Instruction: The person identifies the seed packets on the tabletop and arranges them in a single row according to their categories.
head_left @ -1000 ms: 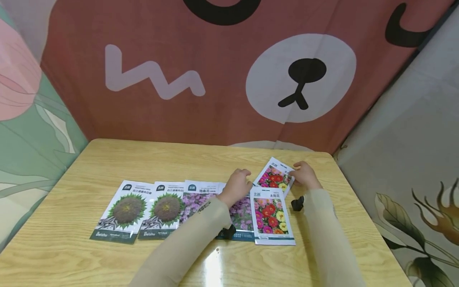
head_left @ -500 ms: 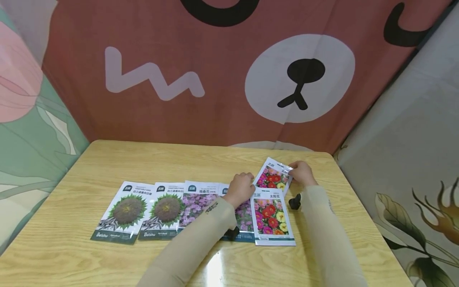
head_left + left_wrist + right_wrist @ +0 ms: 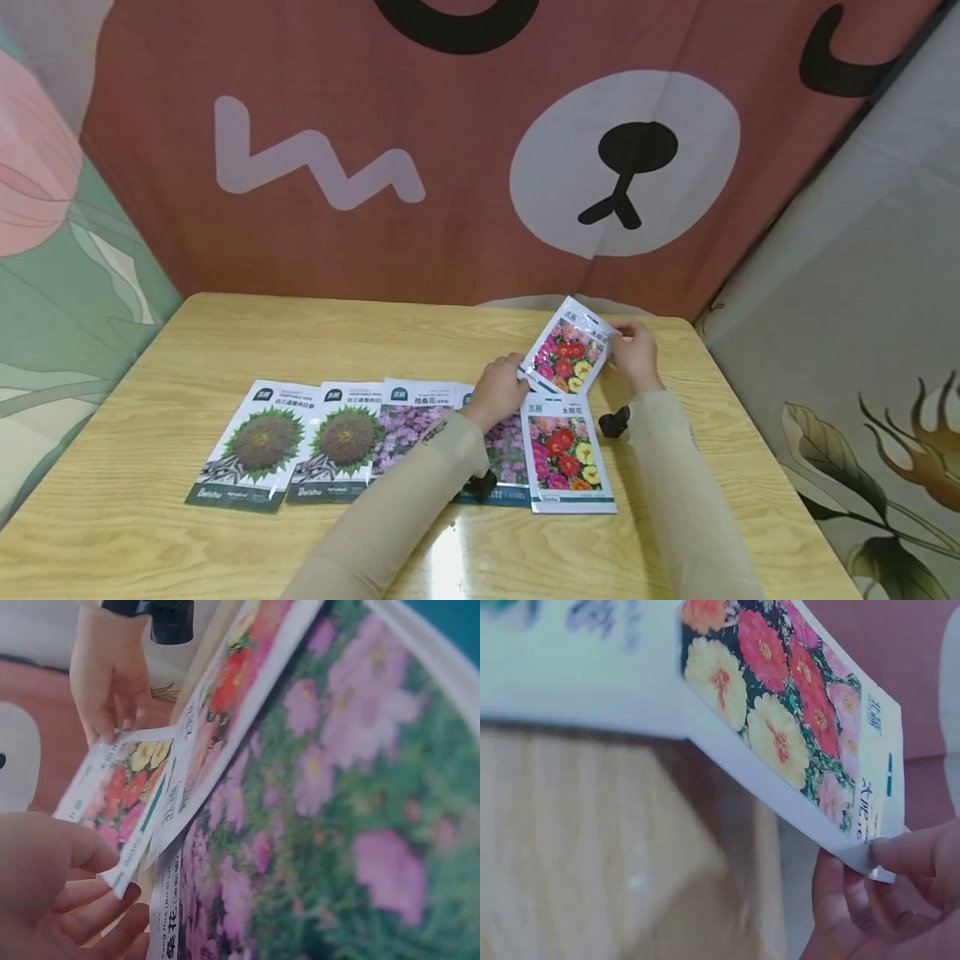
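A seed packet [image 3: 567, 348] with red, pink and yellow flowers is raised and tilted above the back right of the table. My right hand [image 3: 636, 357] pinches its upper right corner, thumb on the front, as the right wrist view shows. At the lower left corner, my left hand [image 3: 52, 877] pinches it between thumb and fingers. A second packet of the same flowers [image 3: 566, 458] lies flat just below. Under my left forearm, two purple-flower packets [image 3: 408, 429] overlap in the row, partly hidden by the sleeve.
Two sunflower seed packets [image 3: 262, 442] lie at the left end of the row. They rest on a wood-grain table [image 3: 135, 533]. A printed bear curtain [image 3: 337, 250] hangs behind the table, and a floral cloth [image 3: 862, 375] stands at the right.
The raised flower packet has gone up and away from the row, lifted off the packet below. My left hand has come onto its lower corner; my right hand has risen slightly with it.
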A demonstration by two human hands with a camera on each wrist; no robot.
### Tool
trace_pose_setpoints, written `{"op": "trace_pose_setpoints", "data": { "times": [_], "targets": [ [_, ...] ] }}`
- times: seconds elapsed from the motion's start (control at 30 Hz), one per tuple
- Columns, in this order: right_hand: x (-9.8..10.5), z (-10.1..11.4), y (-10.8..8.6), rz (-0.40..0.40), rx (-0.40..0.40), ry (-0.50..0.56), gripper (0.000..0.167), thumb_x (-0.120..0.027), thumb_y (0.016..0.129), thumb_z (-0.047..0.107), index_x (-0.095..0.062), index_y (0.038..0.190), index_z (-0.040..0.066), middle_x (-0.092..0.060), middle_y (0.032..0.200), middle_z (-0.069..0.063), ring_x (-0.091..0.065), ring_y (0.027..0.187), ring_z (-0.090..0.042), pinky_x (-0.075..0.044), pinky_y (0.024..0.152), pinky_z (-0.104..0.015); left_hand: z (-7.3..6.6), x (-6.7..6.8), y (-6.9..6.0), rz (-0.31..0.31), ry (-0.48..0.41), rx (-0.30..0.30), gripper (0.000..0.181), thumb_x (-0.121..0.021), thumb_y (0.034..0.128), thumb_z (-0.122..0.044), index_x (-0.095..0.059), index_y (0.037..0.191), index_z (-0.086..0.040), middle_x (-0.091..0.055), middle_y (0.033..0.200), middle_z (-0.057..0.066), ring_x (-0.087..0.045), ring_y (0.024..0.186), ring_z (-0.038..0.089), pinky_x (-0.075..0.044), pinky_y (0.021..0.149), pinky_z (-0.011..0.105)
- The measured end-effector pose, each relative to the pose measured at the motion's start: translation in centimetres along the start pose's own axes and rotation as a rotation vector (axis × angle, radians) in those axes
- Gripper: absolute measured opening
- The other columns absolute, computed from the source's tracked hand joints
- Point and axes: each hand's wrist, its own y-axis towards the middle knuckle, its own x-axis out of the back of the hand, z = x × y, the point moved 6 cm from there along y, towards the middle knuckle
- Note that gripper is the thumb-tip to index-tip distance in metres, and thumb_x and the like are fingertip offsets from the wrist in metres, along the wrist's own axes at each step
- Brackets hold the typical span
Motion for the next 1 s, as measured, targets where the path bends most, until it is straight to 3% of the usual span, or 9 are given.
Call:
{"op": "trace_pose_setpoints", "data": {
  "times": [0.1,0.17,0.33,0.53,0.7,0.83,1.0],
  "targets": [
    [0.1,0.8,-0.1,-0.015,0.002,0.102,0.029,-0.047,0.103,0.003,-0.058,0.128,-0.007,-0.054,0.120,-0.019,-0.055,0.088,-0.017,-0.060,0.078,-0.031,0.2,0.6,0.0,-0.026,-0.128,0.004,0.044,-0.052,0.1042,-0.009,-0.047,0.147,0.001,-0.059,0.130,0.021,-0.057,0.072,0.021,-0.052,0.072,0.037],
    [0.3,1.5,-0.2,-0.031,0.023,0.143,0.028,-0.047,0.104,0.004,-0.057,0.127,-0.007,-0.053,0.119,-0.016,-0.054,0.089,-0.016,-0.061,0.081,-0.032,0.2,1.1,0.1,-0.063,-0.186,0.000,0.041,-0.051,0.1047,-0.008,-0.050,0.145,0.001,-0.060,0.129,0.020,-0.060,0.076,0.020,-0.053,0.072,0.034],
    [0.8,2.8,-0.3,-0.062,0.054,0.213,0.024,-0.047,0.106,0.008,-0.056,0.126,-0.002,-0.050,0.115,-0.007,-0.054,0.094,-0.018,-0.060,0.081,-0.027,-0.1,2.3,0.2,-0.154,-0.234,-0.023,0.033,-0.053,0.1045,-0.005,-0.058,0.137,0.001,-0.064,0.124,0.016,-0.063,0.108,0.024,-0.056,0.088,0.032],
    [1.0,4.1,-0.4,-0.051,0.105,0.270,0.023,-0.050,0.105,0.009,-0.057,0.124,-0.003,-0.051,0.109,-0.002,-0.057,0.094,-0.016,-0.060,0.087,-0.036,-0.1,3.0,0.1,-0.208,-0.304,-0.017,0.027,-0.056,0.1023,-0.002,-0.063,0.128,0.001,-0.067,0.117,0.014,-0.065,0.106,0.025,-0.057,0.089,0.032],
    [1.6,5.3,-0.4,-0.025,0.149,0.312,0.023,-0.052,0.104,0.007,-0.059,0.122,-0.004,-0.053,0.108,-0.002,-0.059,0.094,-0.015,-0.061,0.083,-0.032,-0.2,3.4,-0.3,-0.251,-0.369,-0.008,0.020,-0.058,0.1012,-0.004,-0.067,0.119,-0.001,-0.069,0.110,0.013,-0.067,0.102,0.026,-0.058,0.086,0.034],
    [2.4,6.1,-0.4,0.006,0.176,0.265,0.024,-0.053,0.104,0.009,-0.061,0.124,-0.003,-0.055,0.109,-0.002,-0.059,0.096,-0.014,-0.060,0.081,-0.028,-0.6,3.3,-0.7,-0.252,-0.431,-0.007,0.017,-0.059,0.1014,-0.006,-0.068,0.114,0.000,-0.069,0.107,0.014,-0.068,0.099,0.029,-0.058,0.083,0.036],
    [3.5,6.1,-0.6,0.066,0.185,0.168,0.029,-0.051,0.105,0.014,-0.060,0.128,-0.001,-0.056,0.114,-0.005,-0.059,0.098,-0.015,-0.059,0.081,-0.024,-1.0,2.5,-1.1,-0.174,-0.523,0.021,0.016,-0.058,0.1008,-0.007,-0.067,0.114,-0.002,-0.067,0.103,0.011,-0.070,0.096,0.032,-0.057,0.073,0.031]
  ]
}}
